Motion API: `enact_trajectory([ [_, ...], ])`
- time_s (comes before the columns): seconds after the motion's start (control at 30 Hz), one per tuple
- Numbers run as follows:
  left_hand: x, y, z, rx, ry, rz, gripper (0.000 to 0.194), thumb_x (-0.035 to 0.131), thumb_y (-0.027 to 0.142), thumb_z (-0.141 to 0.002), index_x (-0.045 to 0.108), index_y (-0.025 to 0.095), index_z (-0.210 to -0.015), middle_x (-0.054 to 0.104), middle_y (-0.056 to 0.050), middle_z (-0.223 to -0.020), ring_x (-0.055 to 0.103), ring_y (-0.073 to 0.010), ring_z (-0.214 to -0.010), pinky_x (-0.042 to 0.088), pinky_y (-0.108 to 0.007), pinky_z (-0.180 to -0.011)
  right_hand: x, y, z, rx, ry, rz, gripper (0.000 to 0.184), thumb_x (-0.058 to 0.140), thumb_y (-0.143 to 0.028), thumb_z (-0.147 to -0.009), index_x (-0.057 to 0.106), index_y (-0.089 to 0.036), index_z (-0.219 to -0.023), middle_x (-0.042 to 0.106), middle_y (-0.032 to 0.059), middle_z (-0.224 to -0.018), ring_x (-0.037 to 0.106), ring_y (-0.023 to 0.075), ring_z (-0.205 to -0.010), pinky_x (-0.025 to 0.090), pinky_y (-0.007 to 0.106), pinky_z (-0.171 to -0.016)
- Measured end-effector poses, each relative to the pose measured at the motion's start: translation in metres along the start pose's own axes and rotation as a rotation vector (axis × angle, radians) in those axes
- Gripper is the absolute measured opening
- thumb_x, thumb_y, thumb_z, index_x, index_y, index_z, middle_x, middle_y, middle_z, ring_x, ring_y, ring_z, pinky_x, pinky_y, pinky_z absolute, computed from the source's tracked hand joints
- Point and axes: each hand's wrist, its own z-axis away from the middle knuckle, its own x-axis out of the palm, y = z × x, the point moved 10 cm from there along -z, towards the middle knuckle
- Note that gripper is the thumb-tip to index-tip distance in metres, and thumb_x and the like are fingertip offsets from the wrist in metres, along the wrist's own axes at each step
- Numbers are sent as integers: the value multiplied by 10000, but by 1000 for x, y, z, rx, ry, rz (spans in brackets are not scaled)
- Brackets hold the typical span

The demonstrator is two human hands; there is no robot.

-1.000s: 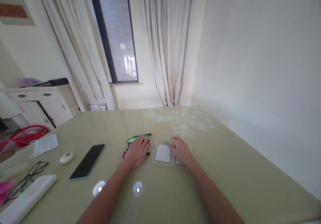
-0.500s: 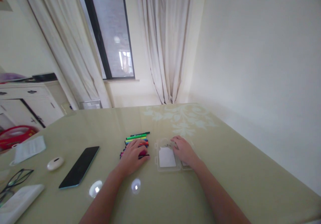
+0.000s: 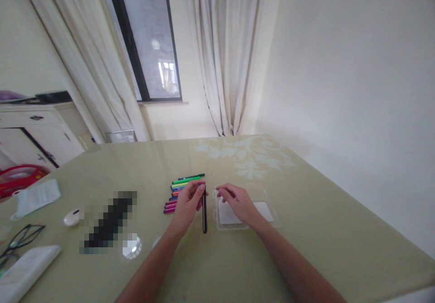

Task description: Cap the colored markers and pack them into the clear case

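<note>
No legible lettering
Any print on the row of coloured felt-tip pens or on the black pen is too small and soft to make out; no word, number or sign reads on the white paper.

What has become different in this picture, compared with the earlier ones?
The left hand has taken the slim black pen from the near end of the row of colourful markers and turned it from its sideways position. The right hand has moved left above the clear plastic box, gripping nothing visible. The other markers and the box remain on the pale green table.
</note>
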Motion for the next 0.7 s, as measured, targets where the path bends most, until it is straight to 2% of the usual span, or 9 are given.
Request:
enact_trajectory([
  [0.1, 13, 0, 3, 37, -40, 16, 461, 704, 586, -851, 651, 165, -1033, 659, 14, -721, 567, -101, -533, 461, -211, -487, 29, 1, 5, 67, -106, -298, 405, 693, -527, -889, 707, -202, -1130, 754, 40, -833, 686, 193, -723, 545, 331, -700],
  [0.2, 12, 1, 4, 69, -5, -14, 407, 699, 550, -863, 665, 168, -1000, 655, 14, -717, 596, -116, -576, 496, -229, -532, 39, 5, 9, 123, -117, -430, 525, 830, -494, -762, 680, -209, -1177, 762, 26, -797, 705, 208, -733, 552, 346, -716],
  [0.3, 11, 1, 4, 71, -4, -50, 398, 679, 521, -885, 677, 166, -1065, 674, -1, -757, 618, -131, -615, 509, -241, -557, 36, 7, 9, 144, -103, -486, 516, 838, -460, -753, 673, -206, -1171, 757, 14, -777, 706, 202, -725, 550, 350, -733],
  [0.43, 18, -1, 5, 68, -96, -142, 389, 626, 456, -937, 668, 178, -1206, 700, -24, -852, 655, -153, -705, 525, -262, -627, 30, 9, 6, 176, -90, -512, 494, 790, -431, -781, 646, -200, -1194, 748, 4, -753, 692, 185, -690, 511, 315, -678],
  [0.57, 21, -2, 9, 113, -112, -262, 360, 578, 421, -965, 670, 192, -1227, 708, -34, -890, 644, -170, -760, 525, -284, -681, 18, 18, 3, 226, -10, -476, 504, 756, -371, -765, 632, -191, -1220, 756, 10, -751, 694, 184, -661, 436, 282, -612],
  [0.7, 28, -10, 14, 88, -151, -288, 387, 526, 445, -993, 650, 196, -1264, 711, -44, -928, 626, -169, -743, 520, -291, -688, 9, 29, 4, 274, 46, -465, 509, 772, -387, -754, 659, -190, -1210, 750, 8, -738, 690, 181, -647, 407, 273, -598],
])
